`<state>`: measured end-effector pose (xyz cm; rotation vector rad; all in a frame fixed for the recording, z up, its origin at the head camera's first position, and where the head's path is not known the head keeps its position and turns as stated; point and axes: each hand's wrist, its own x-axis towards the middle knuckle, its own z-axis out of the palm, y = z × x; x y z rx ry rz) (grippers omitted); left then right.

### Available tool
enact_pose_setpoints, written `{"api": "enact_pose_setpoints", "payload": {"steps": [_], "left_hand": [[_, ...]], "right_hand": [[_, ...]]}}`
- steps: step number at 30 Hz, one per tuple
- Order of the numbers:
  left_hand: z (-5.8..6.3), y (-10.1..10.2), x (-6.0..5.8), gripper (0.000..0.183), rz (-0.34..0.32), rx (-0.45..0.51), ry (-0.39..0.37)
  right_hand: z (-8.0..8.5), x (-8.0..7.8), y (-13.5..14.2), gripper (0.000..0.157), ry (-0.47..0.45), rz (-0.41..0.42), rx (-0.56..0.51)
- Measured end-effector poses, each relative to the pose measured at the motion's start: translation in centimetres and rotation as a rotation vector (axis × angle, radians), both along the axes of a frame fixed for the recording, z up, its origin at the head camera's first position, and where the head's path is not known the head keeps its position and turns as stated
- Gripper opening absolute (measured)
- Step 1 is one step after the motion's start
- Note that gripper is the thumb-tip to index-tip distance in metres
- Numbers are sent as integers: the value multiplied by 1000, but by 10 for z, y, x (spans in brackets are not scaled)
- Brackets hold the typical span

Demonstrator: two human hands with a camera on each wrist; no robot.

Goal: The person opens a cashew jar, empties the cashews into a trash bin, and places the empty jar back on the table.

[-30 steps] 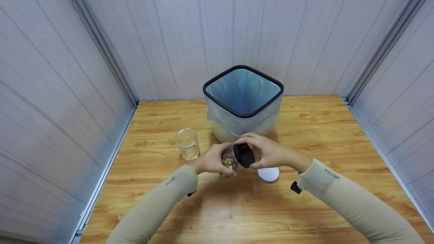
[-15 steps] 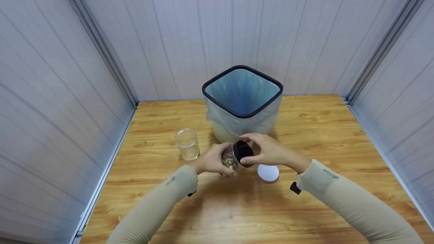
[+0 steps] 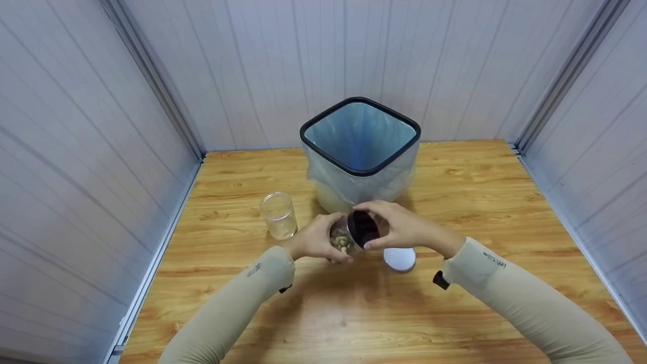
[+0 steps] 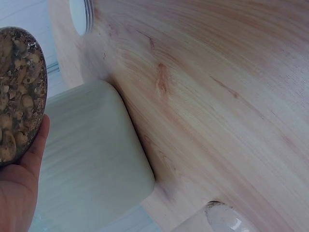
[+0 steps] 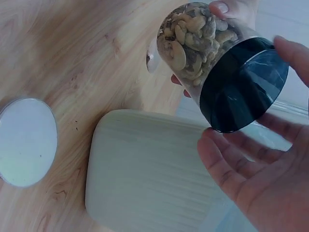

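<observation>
A clear jar of cashew nuts (image 5: pixel 188 43) is tilted, its black lid (image 5: pixel 246 87) on the end toward the right hand. My left hand (image 3: pixel 319 237) grips the jar around its body; in the left wrist view the jar's base (image 4: pixel 21 92) shows nuts and dark crumbs pressed against it. My right hand (image 3: pixel 399 226) holds the black lid by its edge, with thumb and fingers on opposite sides. The lid sits against the jar's mouth. Both hands are raised in front of the bin (image 3: pixel 361 187).
Behind the hands stands the pale bin with a plastic liner and a black rim. A clear glass jar without a lid (image 3: pixel 279 215) is upright to the left. Right of the held jar, a round white lid (image 3: pixel 400 259) lies on the wooden table (image 3: pixel 333 313).
My right hand's thumb and fingers have shifted around the black lid's edge, up and then back again, with a turn of the wrist. My left hand keeps the jar nearly still.
</observation>
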<state>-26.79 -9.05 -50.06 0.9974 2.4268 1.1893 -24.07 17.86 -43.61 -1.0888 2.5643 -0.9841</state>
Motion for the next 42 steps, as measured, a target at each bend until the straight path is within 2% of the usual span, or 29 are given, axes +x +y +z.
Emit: {"api": "enact_pose_setpoints", "payload": {"steps": [5,12,16,20,27,31,35,42], "left_hand": [[-2,-1,0,88,-1,2,-8],[-2,-1,1,88,8,10,-25],[-2,-1,2,86,13,8,-25],[-1,-1,2,84,13,9,-17],[1,-1,3,84,8,28,-34],[1,-2,3,84,8,24,-41],[2,-2,2,86,18,4,-35],[3,-1,1,86,15,-31,-2]], "right_hand": [[-1,0,0,82,53,78,-38],[-1,0,-1,83,72,91,-34],[-1,1,-1,83,63,40,-35],[0,2,-3,76,52,-68,-7],[-2,3,-8,69,-73,-207,94],[-2,4,-10,71,-96,-259,115],[-2,4,-10,70,-103,-266,96],[-1,2,-6,75,-98,-169,19]]}}
